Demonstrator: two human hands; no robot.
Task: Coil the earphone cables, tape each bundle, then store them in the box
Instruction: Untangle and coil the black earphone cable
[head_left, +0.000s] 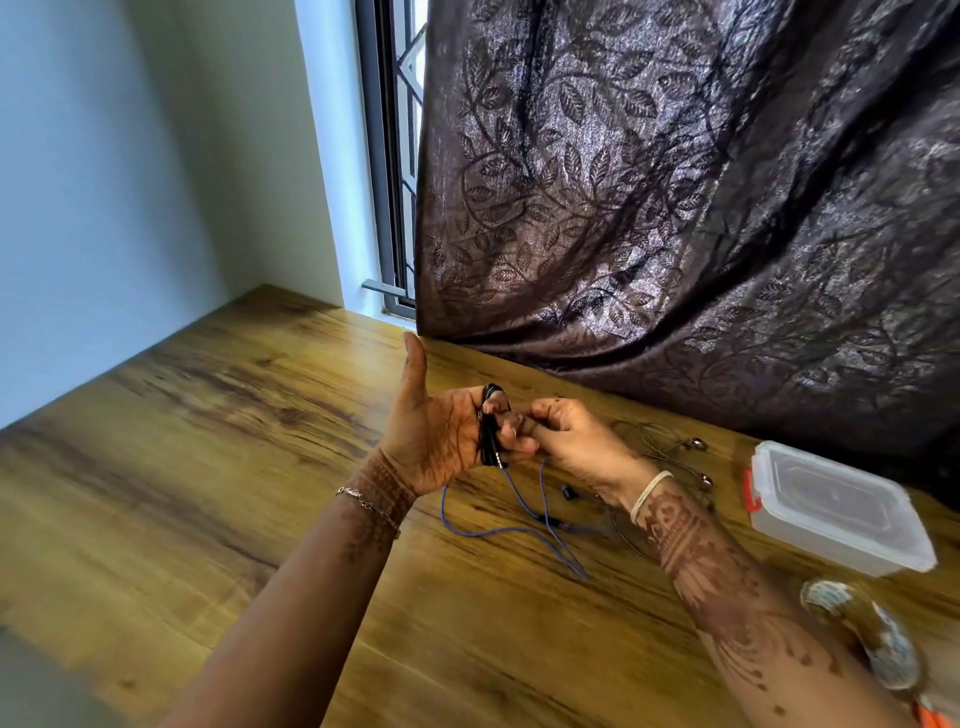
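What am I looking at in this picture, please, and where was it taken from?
There is no machine here: a person works with bare hands, and the single picture comes from a camera worn on the head, looking forward and down. The left hand has its thumb up and a dark coil of earphone cable wound round its fingers. The right hand pinches at that coil. A blue tail of cable hangs from the coil down to the wooden table. Behind the right hand lies a second, loose pair of earphones, and to the right stands a clear plastic box with its lid on. A dark curtain hangs behind.
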